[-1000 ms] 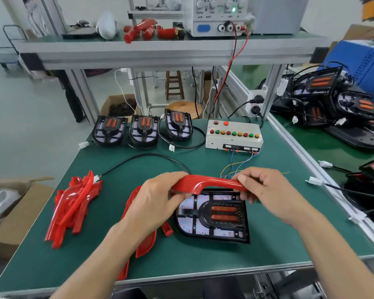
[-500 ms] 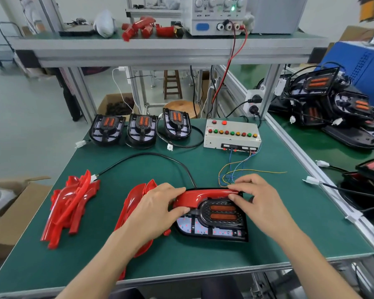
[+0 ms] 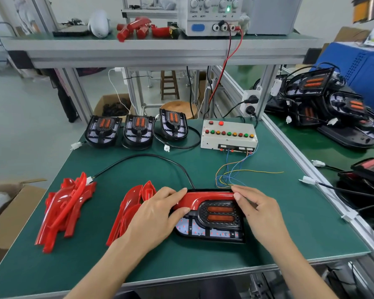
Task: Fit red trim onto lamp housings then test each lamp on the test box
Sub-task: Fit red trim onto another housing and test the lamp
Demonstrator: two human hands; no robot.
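A black lamp housing [image 3: 212,230] with two orange reflectors lies near the front of the green table [image 3: 289,212]. A curved red trim [image 3: 205,198] sits along its far edge. My left hand [image 3: 156,216] grips the trim's left end, thumb on the housing face. My right hand [image 3: 259,212] presses its fingertips on the trim's right end. The housing's black cable [image 3: 143,157] loops back to a white plug at the left. The white test box [image 3: 229,134] with coloured buttons stands at the back, loose wires trailing from it.
Two piles of red trim parts [image 3: 63,208] [image 3: 130,208] lie left of my hands. Three more black housings [image 3: 138,130] stand in a row at the back. A power supply [image 3: 212,16] sits on the upper shelf. Finished lamps [image 3: 324,98] crowd the bench to the right.
Both hands brought the red trim down from above the housing onto its far edge and now press it there.
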